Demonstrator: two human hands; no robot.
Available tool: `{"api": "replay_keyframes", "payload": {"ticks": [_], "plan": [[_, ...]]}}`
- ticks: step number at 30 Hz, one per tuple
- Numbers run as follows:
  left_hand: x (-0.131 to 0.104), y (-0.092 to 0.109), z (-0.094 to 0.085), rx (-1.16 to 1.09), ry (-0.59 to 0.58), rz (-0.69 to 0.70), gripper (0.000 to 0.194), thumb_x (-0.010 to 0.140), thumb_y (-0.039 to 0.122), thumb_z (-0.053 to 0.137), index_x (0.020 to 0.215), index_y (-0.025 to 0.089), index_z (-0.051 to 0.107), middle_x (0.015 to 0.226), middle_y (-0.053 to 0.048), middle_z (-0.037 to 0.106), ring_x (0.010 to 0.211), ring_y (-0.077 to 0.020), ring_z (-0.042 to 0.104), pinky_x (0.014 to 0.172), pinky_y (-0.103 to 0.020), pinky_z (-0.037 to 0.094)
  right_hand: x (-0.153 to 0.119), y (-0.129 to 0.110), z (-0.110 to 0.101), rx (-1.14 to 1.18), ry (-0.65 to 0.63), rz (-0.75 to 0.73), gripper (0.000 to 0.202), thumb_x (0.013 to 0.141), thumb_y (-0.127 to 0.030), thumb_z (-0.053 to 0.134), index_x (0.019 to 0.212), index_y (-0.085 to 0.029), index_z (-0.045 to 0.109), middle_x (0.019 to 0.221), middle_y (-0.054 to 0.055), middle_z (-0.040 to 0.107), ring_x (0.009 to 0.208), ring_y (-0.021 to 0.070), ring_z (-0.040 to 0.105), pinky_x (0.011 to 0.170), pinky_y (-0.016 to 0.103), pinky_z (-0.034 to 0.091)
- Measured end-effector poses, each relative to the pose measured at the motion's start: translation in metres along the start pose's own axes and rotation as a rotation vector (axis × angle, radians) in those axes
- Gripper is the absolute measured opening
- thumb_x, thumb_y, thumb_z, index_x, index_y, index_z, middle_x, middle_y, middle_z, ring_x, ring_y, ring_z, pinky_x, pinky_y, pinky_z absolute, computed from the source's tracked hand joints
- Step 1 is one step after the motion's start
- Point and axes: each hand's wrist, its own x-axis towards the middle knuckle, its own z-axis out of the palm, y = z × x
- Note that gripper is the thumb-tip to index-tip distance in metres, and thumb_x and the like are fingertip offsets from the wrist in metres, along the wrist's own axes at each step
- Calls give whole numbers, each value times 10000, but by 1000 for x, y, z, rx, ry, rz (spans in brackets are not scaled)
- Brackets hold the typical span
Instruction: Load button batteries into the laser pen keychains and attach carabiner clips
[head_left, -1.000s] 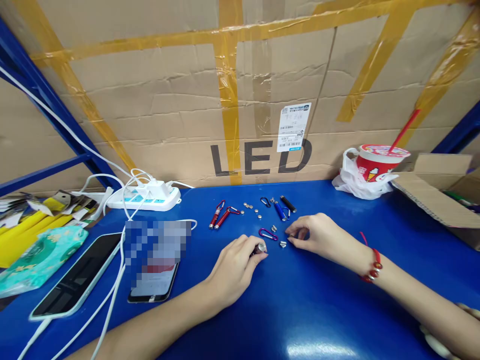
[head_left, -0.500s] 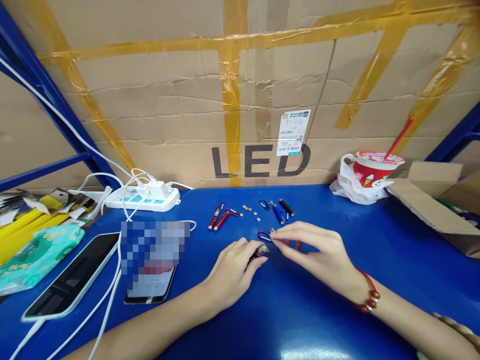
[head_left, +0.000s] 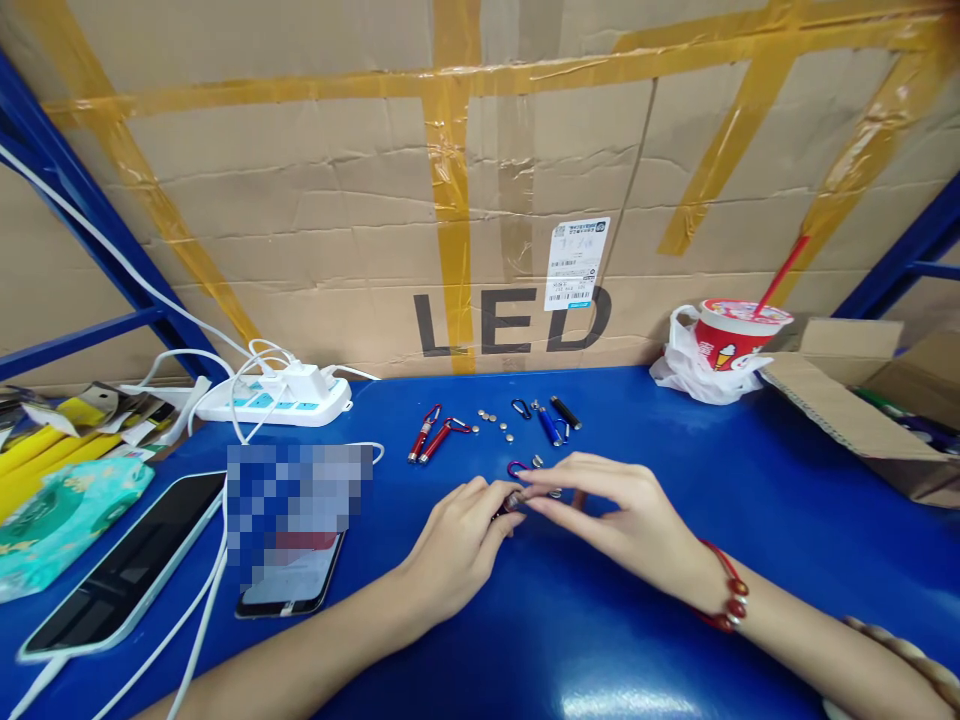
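Observation:
My left hand (head_left: 466,525) is closed round a small dark tube (head_left: 504,508), mostly covered by the fingers. At the tube's shiny end, the fingertips of my right hand (head_left: 615,500) are pinched together; what they hold, if anything, is too small to name. Just beyond the fingers lies a purple-red carabiner (head_left: 517,468), with a small metal piece (head_left: 537,461) beside it. Farther back are two red tubes (head_left: 436,440) with clips, several button cells (head_left: 503,427), a dark carabiner (head_left: 521,408), a blue tube (head_left: 550,427) and a black tube (head_left: 565,412).
On the left of the blue table (head_left: 637,640) lie two phones, a white power strip (head_left: 300,408) with cables, and a green tissue pack (head_left: 71,520). A red cup (head_left: 731,340) in a plastic bag and an open carton (head_left: 847,410) stand at the right.
My right hand has moved from beside the purple-red carabiner to the end of the tube in my left hand. The view has shifted slightly.

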Motion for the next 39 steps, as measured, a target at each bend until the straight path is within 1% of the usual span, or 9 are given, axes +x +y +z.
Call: {"api": "replay_keyframes", "payload": {"ticks": [1, 3, 7, 10, 13, 19, 24, 31, 39], "plan": [[0, 0, 0, -10, 1, -11, 121, 904, 174, 390, 899, 186, 511, 769, -13, 576, 717, -173, 525, 673, -278, 417, 2, 1, -4, -20, 15, 29, 181, 815, -256, 583, 969, -205, 662, 830, 24, 692, 665, 110, 618, 541, 187, 499], [0, 1, -1, -31, -1, -31, 113, 909, 192, 396, 935, 190, 506, 766, -7, 576, 714, -169, 523, 681, -278, 416, 5, 4, -11, -103, -33, 80, 170, 802, -301, 595, 920, -204, 671, 850, 23, 677, 671, 111, 619, 518, 181, 480], [-1, 2, -1, -43, -6, -48, 135, 908, 200, 408, 995, 195, 511, 792, -11, 590, 758, -175, 526, 711, -288, 415, 6, 17, -17, -334, -265, 129, 178, 740, -368, 653, 856, -237, 685, 844, -3, 673, 718, 143, 634, 626, 225, 477], [-1, 3, -2, -38, 8, -34, 146, 903, 204, 418, 993, 205, 533, 809, -10, 595, 762, -170, 528, 714, -282, 417, 5, 26, -16, -397, -348, 190, 132, 767, -322, 635, 855, -238, 686, 875, 5, 671, 746, 159, 638, 647, 240, 471], [-1, 4, -3, -48, 23, -7, 148, 899, 205, 427, 977, 208, 553, 813, -3, 600, 733, -153, 540, 720, -273, 422, 5, 31, -15, -395, -354, 233, 94, 791, -269, 613, 793, -220, 694, 830, 14, 676, 732, 157, 633, 654, 243, 465], [-2, 4, -4, -54, 41, 1, 167, 909, 222, 404, 984, 205, 552, 849, -10, 630, 737, -159, 554, 713, -281, 436, 8, 33, -13, -286, -309, 311, 88, 722, -255, 684, 690, -173, 684, 693, 18, 663, 603, 130, 611, 585, 217, 458], [-1, 4, -3, -79, 33, 4, 183, 920, 227, 377, 1012, 206, 534, 917, -18, 639, 790, -162, 573, 744, -283, 442, 4, 36, -9, -225, -293, 248, 63, 734, -231, 672, 706, -176, 680, 717, 18, 663, 634, 134, 615, 604, 220, 464], [0, 4, -2, -54, 63, 0, 156, 916, 243, 389, 948, 206, 536, 863, -11, 628, 769, -156, 569, 738, -271, 442, 4, 31, -8, -191, -313, 220, 71, 775, -172, 625, 733, -178, 681, 758, 21, 676, 704, 137, 629, 666, 222, 464], [-2, 3, -2, -75, 52, -12, 142, 908, 227, 404, 931, 203, 542, 861, -9, 620, 775, -156, 563, 714, -260, 441, 3, 28, -8, -268, -334, 319, 92, 751, -269, 654, 708, -187, 649, 726, 4, 657, 645, 138, 602, 602, 233, 444]]}}
